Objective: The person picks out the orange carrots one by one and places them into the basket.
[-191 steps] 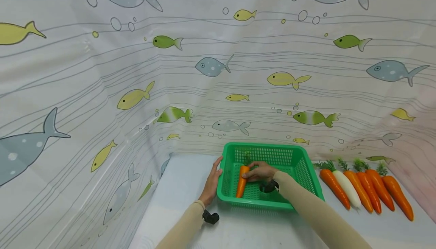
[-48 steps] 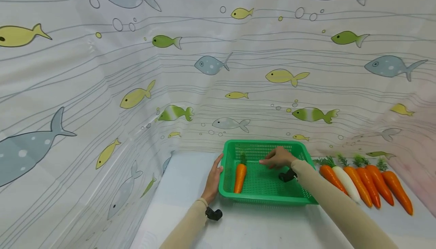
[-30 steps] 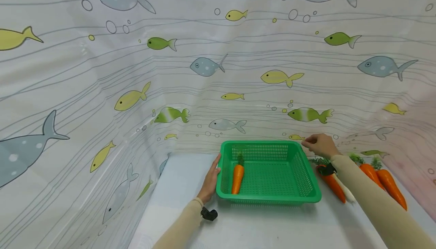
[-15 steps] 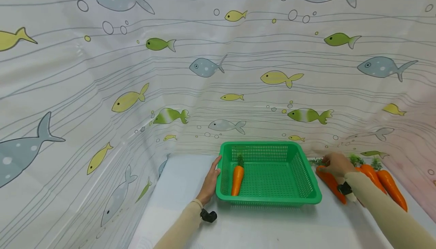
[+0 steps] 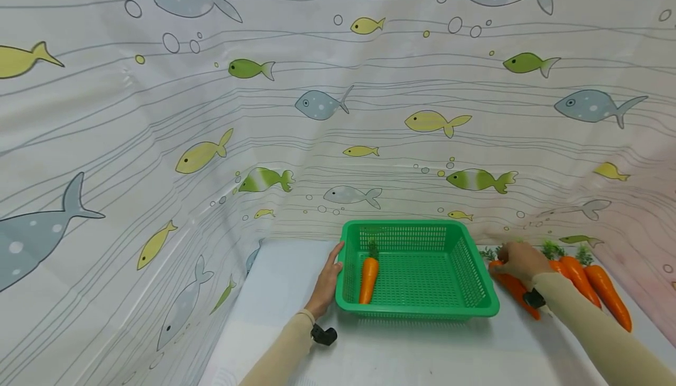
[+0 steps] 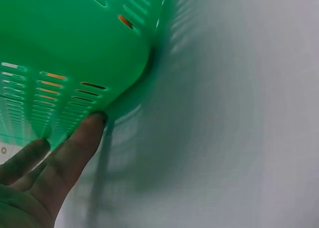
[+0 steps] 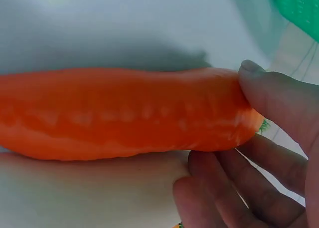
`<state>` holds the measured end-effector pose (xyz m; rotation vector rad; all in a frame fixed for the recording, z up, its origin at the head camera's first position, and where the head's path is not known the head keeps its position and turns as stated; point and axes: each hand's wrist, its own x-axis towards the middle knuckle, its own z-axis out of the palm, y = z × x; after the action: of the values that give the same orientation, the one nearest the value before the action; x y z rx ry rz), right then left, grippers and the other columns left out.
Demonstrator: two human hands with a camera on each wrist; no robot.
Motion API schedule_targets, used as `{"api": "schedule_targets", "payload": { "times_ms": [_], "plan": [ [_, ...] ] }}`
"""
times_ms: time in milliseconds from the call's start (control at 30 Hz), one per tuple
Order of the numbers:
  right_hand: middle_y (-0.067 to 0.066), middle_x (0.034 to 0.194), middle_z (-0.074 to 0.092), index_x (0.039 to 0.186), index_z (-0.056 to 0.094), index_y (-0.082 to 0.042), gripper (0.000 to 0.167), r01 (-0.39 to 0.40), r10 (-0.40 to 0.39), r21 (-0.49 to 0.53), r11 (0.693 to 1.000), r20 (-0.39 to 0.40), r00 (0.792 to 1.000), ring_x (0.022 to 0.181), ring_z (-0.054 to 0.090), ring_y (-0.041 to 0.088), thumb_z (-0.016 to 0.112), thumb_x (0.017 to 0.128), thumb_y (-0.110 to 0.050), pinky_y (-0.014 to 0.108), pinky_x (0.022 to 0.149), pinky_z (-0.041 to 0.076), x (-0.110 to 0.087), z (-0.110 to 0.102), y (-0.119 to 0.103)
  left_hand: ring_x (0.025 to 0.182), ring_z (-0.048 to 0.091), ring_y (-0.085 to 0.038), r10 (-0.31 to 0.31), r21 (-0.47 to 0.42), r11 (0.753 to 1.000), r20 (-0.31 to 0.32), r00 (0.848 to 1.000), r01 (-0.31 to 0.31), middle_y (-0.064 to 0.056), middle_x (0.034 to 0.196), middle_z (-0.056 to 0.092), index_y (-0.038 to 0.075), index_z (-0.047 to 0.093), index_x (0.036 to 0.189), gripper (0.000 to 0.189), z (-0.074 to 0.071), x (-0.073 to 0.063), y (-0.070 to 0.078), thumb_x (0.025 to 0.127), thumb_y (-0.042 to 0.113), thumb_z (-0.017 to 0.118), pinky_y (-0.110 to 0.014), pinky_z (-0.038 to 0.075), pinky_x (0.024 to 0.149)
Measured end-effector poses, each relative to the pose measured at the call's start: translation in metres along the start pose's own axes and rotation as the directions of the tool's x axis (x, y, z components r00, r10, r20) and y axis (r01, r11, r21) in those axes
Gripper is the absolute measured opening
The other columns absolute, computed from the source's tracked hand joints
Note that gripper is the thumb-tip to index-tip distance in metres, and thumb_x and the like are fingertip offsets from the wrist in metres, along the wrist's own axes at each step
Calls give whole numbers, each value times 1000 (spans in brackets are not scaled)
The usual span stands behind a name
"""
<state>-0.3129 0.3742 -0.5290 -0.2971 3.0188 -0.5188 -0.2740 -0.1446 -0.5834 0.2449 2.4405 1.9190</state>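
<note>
In the right wrist view, my right hand (image 7: 269, 138) pinches the thick top end of an orange carrot (image 7: 124, 113), thumb on one side and fingers on the other. It is the carrot nearest the basket, slanting on the table in the head view. A white radish (image 7: 89, 193) lies right beside it, mostly covered by my hand from above. The straight fingers of my left hand (image 5: 324, 286) touch the left wall of a green plastic basket (image 5: 417, 311). Inside, along that wall, lies one carrot (image 5: 368, 280) with its leafy top toward the back.
More orange carrots (image 5: 608, 298) lie in a slanted row to the right, partly behind my right arm, leafy tops (image 5: 551, 249) toward the back. A white table (image 5: 391, 356) carries everything. A fish-patterned sheet (image 5: 391, 134) hangs behind and at the left.
My right hand let go of the carrot in the basket, rose over the basket's right rim, and came down to grip the leftmost carrot of the row. My left hand stays at the basket.
</note>
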Motion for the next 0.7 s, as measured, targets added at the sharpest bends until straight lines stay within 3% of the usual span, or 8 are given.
{"api": "schedule_targets", "payload": {
  "times_ms": [367,700],
  "plan": [
    [26,105,76,113,75,12,50,45,-45,27,999,30,998,90,73,37,91,81,-22,52,76,62,-2,2,-15,164,19,-38,10,4,1000,-10,1000,-10,-2,178,22,42,30,166,55,-1,0,-2,113,29,32,-74,15,126],
    [30,106,76,114,73,17,53,82,-83,60,995,9,997,92,73,42,89,84,-24,53,76,62,0,10,4,165,18,-37,11,-16,1000,-4,1000,-12,0,178,21,43,29,166,55,1,0,0,113,29,32,-74,13,127]
  ]
}}
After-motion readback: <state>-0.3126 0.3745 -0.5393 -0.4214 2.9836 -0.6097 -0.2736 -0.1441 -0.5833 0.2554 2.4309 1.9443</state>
